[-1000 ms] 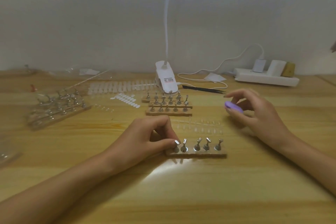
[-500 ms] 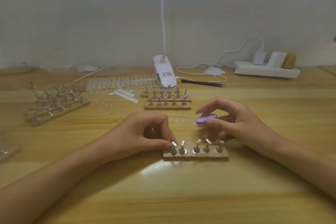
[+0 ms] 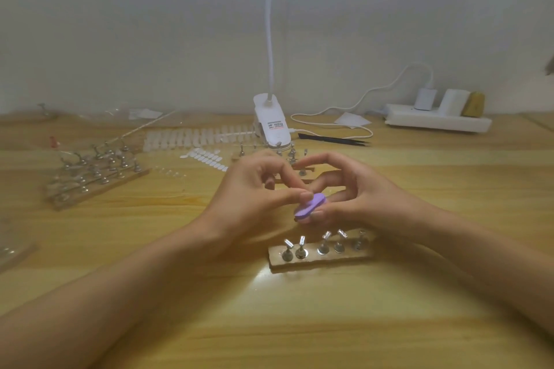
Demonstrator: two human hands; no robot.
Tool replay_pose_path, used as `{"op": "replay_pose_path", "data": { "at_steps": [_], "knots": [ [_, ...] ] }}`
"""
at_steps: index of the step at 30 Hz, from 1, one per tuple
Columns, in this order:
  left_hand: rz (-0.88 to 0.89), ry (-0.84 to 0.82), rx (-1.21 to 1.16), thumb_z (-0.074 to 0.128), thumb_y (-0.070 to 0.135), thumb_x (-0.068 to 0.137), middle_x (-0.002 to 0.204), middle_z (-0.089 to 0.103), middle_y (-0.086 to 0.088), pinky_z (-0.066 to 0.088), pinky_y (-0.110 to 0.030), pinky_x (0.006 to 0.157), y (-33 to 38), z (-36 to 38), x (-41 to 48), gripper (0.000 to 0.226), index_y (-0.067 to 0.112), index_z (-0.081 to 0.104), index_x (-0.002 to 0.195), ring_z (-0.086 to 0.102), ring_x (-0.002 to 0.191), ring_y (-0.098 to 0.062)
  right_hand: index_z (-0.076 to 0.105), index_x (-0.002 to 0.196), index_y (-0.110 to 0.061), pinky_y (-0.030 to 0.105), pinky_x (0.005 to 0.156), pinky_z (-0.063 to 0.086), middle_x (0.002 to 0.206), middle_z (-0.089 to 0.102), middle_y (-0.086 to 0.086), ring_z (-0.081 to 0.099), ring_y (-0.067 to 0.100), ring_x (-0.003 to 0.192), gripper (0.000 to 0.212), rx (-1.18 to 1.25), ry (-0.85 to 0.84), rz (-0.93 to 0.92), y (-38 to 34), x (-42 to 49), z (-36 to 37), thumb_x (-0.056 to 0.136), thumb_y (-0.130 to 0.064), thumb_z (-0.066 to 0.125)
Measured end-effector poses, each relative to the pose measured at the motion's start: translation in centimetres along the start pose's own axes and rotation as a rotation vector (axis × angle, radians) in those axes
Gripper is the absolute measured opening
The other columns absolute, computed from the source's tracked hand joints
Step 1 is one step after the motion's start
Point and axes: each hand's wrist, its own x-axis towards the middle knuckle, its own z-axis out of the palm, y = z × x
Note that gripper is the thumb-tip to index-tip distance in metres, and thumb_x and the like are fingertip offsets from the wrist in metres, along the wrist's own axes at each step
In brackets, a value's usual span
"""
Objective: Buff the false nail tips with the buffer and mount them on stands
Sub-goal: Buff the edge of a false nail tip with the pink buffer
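Note:
A purple oval buffer (image 3: 308, 207) is held a little above the table, pinched between the thumb and fingers of my right hand (image 3: 356, 198). My left hand (image 3: 254, 192) meets it from the left; its thumb and forefinger pinch a small clear nail tip, barely visible, against the buffer's upper end. Just in front of both hands lies a wooden stand strip (image 3: 320, 257) with several tilted metal holders. Neither hand touches it.
More stand strips (image 3: 302, 172) are partly hidden behind my hands. Clear stands (image 3: 93, 180) sit at the left, with rows of nail tips (image 3: 195, 139) and white oval tips (image 3: 207, 159) further back. A clip lamp (image 3: 271, 126), black tweezers (image 3: 332, 139) and a power strip (image 3: 437, 121) line the back.
My left hand has let go of the leftmost holder on the strip and risen to the buffer. My right hand has brought the buffer left and tilted it on edge.

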Motion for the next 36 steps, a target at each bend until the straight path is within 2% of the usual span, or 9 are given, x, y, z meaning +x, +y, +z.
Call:
{"op": "replay_pose_path", "data": {
  "at_steps": [9, 13, 15, 18, 22, 26, 30, 34, 36],
  "knots": [
    [0.181, -0.017, 0.013, 0.076, 0.029, 0.077, 0.082, 0.060, 0.012, 0.040, -0.018, 0.060, -1.2, -0.1, 0.2, 0.008, 0.022, 0.078, 0.078, 0.052, 0.071, -0.012, 0.054, 0.134, -0.024, 0.028, 0.069, 0.059, 0.102, 0.070, 0.024, 0.074, 0.027, 0.091, 0.061, 0.349, 0.133, -0.003, 1.6, 0.4, -0.5, 0.078, -0.013, 0.076],
    [0.190, 0.011, 0.006, 0.077, 0.032, 0.074, 0.084, 0.061, 0.012, 0.041, -0.017, 0.060, -1.4, -0.1, 0.0, 0.010, 0.022, 0.076, 0.076, 0.053, 0.071, -0.012, 0.056, 0.134, -0.030, 0.038, 0.077, 0.061, 0.115, 0.069, 0.020, 0.073, 0.036, 0.099, 0.065, 0.218, -0.030, -0.015, 1.9, 0.5, -0.4, 0.078, -0.004, 0.079],
    [0.198, 0.003, 0.002, 0.080, 0.027, 0.073, 0.082, 0.061, 0.010, 0.040, -0.017, 0.061, -1.4, 0.0, 0.0, 0.008, 0.021, 0.075, 0.073, 0.052, 0.070, -0.012, 0.056, 0.133, -0.031, 0.039, 0.082, 0.060, 0.113, 0.071, 0.011, 0.073, 0.033, 0.097, 0.069, 0.220, 0.032, -0.028, 1.9, 0.7, -0.3, 0.073, -0.008, 0.083],
    [0.180, 0.041, -0.012, 0.080, 0.029, 0.072, 0.081, 0.060, 0.012, 0.040, -0.019, 0.061, -1.5, -0.1, 0.0, 0.010, 0.022, 0.074, 0.071, 0.050, 0.066, -0.010, 0.058, 0.131, -0.023, 0.036, 0.083, 0.060, 0.107, 0.067, 0.015, 0.072, 0.031, 0.097, 0.069, 0.350, 0.143, -0.025, 2.0, 0.7, -0.5, 0.069, -0.008, 0.084],
    [0.203, 0.037, -0.002, 0.082, 0.018, 0.075, 0.083, 0.061, 0.012, 0.043, -0.016, 0.061, -1.4, 0.0, 0.0, 0.014, 0.027, 0.072, 0.070, 0.050, 0.065, -0.003, 0.059, 0.130, -0.026, 0.040, 0.077, 0.061, 0.106, 0.070, 0.012, 0.074, 0.037, 0.092, 0.063, 0.232, 0.018, -0.028, 1.8, 0.5, -0.2, 0.075, -0.003, 0.079],
    [0.207, 0.055, 0.028, 0.081, 0.016, 0.076, 0.085, 0.061, 0.009, 0.041, -0.013, 0.062, -1.2, 0.0, 0.0, 0.016, 0.028, 0.071, 0.071, 0.050, 0.065, -0.003, 0.058, 0.128, -0.019, 0.035, 0.077, 0.061, 0.101, 0.069, 0.012, 0.074, 0.031, 0.089, 0.064, 0.365, 0.171, -0.043, 2.0, 0.7, -0.4, 0.070, -0.005, 0.080],
    [0.238, 0.069, 0.064, 0.080, 0.011, 0.077, 0.088, 0.060, 0.010, 0.042, -0.013, 0.061, -1.1, 0.1, -0.2, 0.018, 0.026, 0.071, 0.073, 0.053, 0.067, -0.003, 0.057, 0.130, -0.022, 0.039, 0.077, 0.060, 0.102, 0.068, 0.010, 0.072, 0.039, 0.096, 0.062, 0.263, -0.003, -0.009, 1.9, 0.6, -0.4, 0.076, -0.002, 0.080],
    [0.219, 0.043, 0.064, 0.080, 0.017, 0.078, 0.088, 0.060, 0.012, 0.042, -0.014, 0.061, -1.0, 0.2, -0.2, 0.010, 0.023, 0.072, 0.075, 0.050, 0.064, -0.005, 0.055, 0.134, -0.021, 0.032, 0.078, 0.060, 0.096, 0.066, 0.012, 0.073, 0.029, 0.092, 0.069, 0.382, 0.130, -0.029, 1.9, 0.8, -0.6, 0.073, -0.003, 0.080],
    [0.213, 0.057, 0.064, 0.080, 0.018, 0.078, 0.088, 0.060, 0.011, 0.043, -0.013, 0.062, -1.0, 0.1, -0.2, 0.010, 0.024, 0.072, 0.074, 0.051, 0.065, -0.004, 0.054, 0.136, -0.022, 0.035, 0.078, 0.060, 0.098, 0.067, 0.013, 0.073, 0.032, 0.091, 0.070, 0.339, 0.097, -0.042, 1.9, 0.7, -0.4, 0.074, -0.003, 0.078]
  ]
}}
